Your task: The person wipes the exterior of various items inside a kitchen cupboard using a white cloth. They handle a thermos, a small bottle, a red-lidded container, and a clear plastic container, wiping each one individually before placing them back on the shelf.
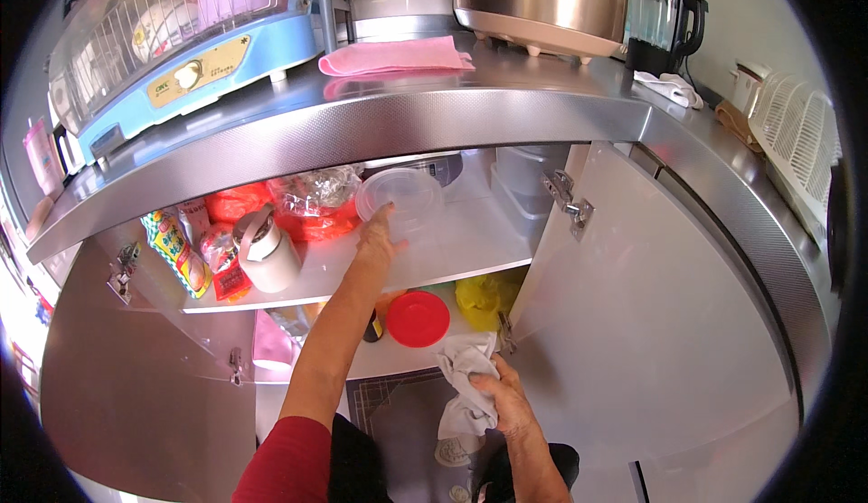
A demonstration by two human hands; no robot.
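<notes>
My left hand (380,230) reaches onto the upper cabinet shelf (452,248). Its fingers and thumb grip the near side of a round clear plastic container (409,197). A bunched white cloth (470,367) hangs from my right hand (503,398), which is closed round it in front of the lower shelf. To the left of my left hand stands a white vacuum jug (269,259) with a grey-brown handle. Below the left hand, a round red lid (419,318) tops something on the lower shelf, next to a yellow plastic bag (484,299).
Red plastic bags (316,223) and a colourful packet (176,251) fill the upper shelf's left side; clear bins (523,191) stand at its right. An open door (651,313) flanks the right. Above, the metal counter (380,123) holds a pink cloth (398,55), cooker (542,5) and blender (660,23).
</notes>
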